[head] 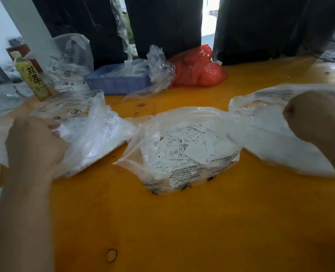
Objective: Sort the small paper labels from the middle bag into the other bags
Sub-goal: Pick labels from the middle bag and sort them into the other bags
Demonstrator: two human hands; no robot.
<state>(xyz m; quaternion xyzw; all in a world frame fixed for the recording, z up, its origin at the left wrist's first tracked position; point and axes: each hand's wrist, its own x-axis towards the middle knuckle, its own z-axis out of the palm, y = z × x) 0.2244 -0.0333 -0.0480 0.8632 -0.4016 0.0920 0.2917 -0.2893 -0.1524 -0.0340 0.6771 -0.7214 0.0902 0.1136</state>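
Note:
The middle bag (182,173) is clear plastic and lies open on the orange table, holding several small white paper labels (188,148). To its left lies another clear bag (96,138); my left hand (35,146) rests at its mouth with fingers curled into the plastic. A third clear bag (260,134) lies to the right. My right hand (315,118) is over that bag's mouth, seen from the back, its fingers hidden, so what it holds is unclear.
At the back stand a green-tea bottle (33,79), a blue plastic tray (117,81), crumpled clear bags (160,65) and a red plastic bag (198,67). The orange table (182,232) stretches toward me. Dark cloth hangs behind.

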